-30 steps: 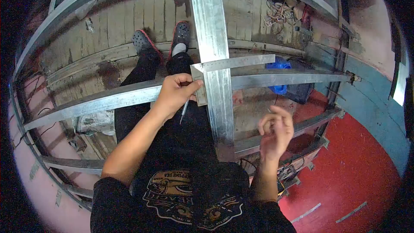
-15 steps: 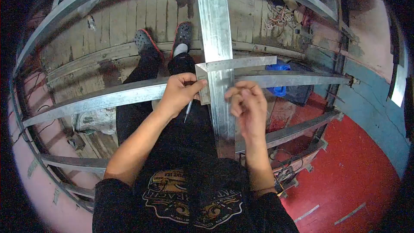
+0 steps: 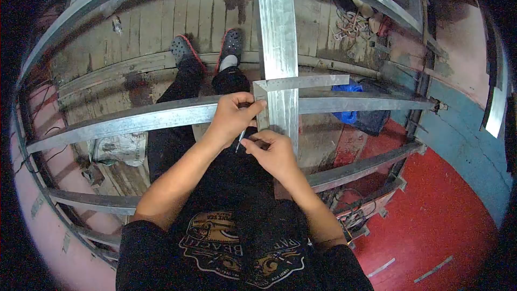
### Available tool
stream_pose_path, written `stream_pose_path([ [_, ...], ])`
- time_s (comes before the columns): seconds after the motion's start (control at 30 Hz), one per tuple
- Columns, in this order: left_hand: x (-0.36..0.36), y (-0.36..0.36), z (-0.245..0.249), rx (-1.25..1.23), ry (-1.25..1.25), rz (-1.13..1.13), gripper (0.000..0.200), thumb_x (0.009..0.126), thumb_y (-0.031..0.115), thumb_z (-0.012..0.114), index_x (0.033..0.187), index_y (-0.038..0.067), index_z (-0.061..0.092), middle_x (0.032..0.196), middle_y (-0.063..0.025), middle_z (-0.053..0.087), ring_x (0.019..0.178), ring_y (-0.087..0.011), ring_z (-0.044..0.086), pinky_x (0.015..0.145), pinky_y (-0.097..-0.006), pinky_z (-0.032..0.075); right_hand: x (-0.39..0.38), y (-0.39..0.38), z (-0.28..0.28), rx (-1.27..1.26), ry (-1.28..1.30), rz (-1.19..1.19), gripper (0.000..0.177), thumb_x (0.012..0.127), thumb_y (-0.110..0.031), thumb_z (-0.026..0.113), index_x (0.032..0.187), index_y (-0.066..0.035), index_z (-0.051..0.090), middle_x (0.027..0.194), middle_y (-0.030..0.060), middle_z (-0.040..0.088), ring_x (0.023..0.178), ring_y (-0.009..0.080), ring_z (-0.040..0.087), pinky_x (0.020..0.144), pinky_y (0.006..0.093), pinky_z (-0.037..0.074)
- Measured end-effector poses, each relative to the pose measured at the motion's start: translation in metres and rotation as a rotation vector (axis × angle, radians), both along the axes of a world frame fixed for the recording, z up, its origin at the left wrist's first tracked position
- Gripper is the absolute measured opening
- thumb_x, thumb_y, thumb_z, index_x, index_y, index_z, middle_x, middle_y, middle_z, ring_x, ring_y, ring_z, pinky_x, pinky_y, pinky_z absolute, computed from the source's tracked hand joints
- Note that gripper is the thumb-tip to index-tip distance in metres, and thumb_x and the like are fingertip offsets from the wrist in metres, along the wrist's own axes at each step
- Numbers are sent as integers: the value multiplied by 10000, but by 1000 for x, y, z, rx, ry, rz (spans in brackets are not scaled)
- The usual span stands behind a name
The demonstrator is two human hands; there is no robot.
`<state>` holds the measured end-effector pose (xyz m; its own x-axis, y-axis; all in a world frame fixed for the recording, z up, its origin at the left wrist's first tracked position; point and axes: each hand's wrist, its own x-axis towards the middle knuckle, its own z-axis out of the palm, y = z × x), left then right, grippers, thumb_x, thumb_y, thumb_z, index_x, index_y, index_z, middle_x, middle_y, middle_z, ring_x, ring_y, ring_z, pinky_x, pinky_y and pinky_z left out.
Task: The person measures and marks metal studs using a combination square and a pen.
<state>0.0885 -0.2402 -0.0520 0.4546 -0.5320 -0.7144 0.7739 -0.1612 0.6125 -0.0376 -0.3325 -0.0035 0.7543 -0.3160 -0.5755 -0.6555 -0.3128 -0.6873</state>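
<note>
Two hands close together above your lap. Your left hand (image 3: 235,116) is nearly closed, thumb and fingers pinching the stock of the metal square (image 3: 293,82). The stock sits along the left edge of the long metal beam (image 3: 280,27); the blade lies across the beam's upper face and runs out past its right edge. Your right hand (image 3: 272,153) is part curled just below, its thumb at the slim pen-like tool (image 3: 240,141), which points down toward your lap (whether the fingers have closed on it, I cannot tell).

Handling, as judged: square light and stiff, thin in the blade, hard to break; smooth metal on smooth metal may slide. Best hold is the stock, pressed flat to the beam's side, fingers off the blade's edge. Tool looks light and rigid; take it near its middle.

Surroundings: a metal crossbar (image 3: 129,119) meets the beam beside your left hand and limits room there. Your two hands crowd each other at the tool. Beyond the blade's free end, below, a blue item (image 3: 346,113) rests against a dark container (image 3: 376,109). Tangled cords (image 3: 350,26) lie farther off, well clear.
</note>
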Motion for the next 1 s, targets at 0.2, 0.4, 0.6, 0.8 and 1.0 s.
stream_pose_path([
  [0.2, -3, 1, -7, 2, -10, -3, 167, 932, 150, 742, 893, -10, 716, 807, -3, 681, 686, -61, 615, 573, -240, 530, 3, 9, 2, 309, 86, -135, 222, 914, -164, 770, 974, 43, 715, 768, 65, 714, 706, 104, 677, 627, 249, 508],
  [0.4, -3, 1, -2, -18, 7, 27, 179, 929, 160, 747, 882, -9, 712, 804, -1, 683, 666, -52, 600, 571, -233, 523, -2, 8, -5, 391, 77, -129, 179, 927, -133, 747, 950, 39, 701, 768, 57, 709, 706, 97, 672, 643, 242, 504],
  [0.6, -4, 4, -9, -20, -23, -32, 123, 944, 125, 721, 934, 2, 716, 871, -30, 709, 729, -89, 653, 630, -261, 583, 5, 5, -1, 418, 154, -154, 161, 934, -126, 733, 918, 31, 702, 777, 57, 715, 745, 91, 671, 670, 252, 510],
  [0.8, -6, 3, -12, 22, -37, -43, 122, 941, 119, 725, 914, 0, 708, 862, -24, 698, 717, -83, 645, 609, -248, 574, -3, 14, -14, 340, -1, -236, 223, 908, -194, 757, 970, 19, 736, 804, 88, 757, 702, 105, 671, 637, 269, 514],
  [1.0, -8, 0, -5, 22, -29, 32, 193, 919, 173, 760, 840, 7, 703, 745, 27, 629, 616, -36, 536, 526, -226, 466, -4, 16, -16, 195, -69, -179, 155, 908, -112, 740, 972, 29, 728, 872, 102, 765, 749, 131, 701, 699, 268, 532],
])
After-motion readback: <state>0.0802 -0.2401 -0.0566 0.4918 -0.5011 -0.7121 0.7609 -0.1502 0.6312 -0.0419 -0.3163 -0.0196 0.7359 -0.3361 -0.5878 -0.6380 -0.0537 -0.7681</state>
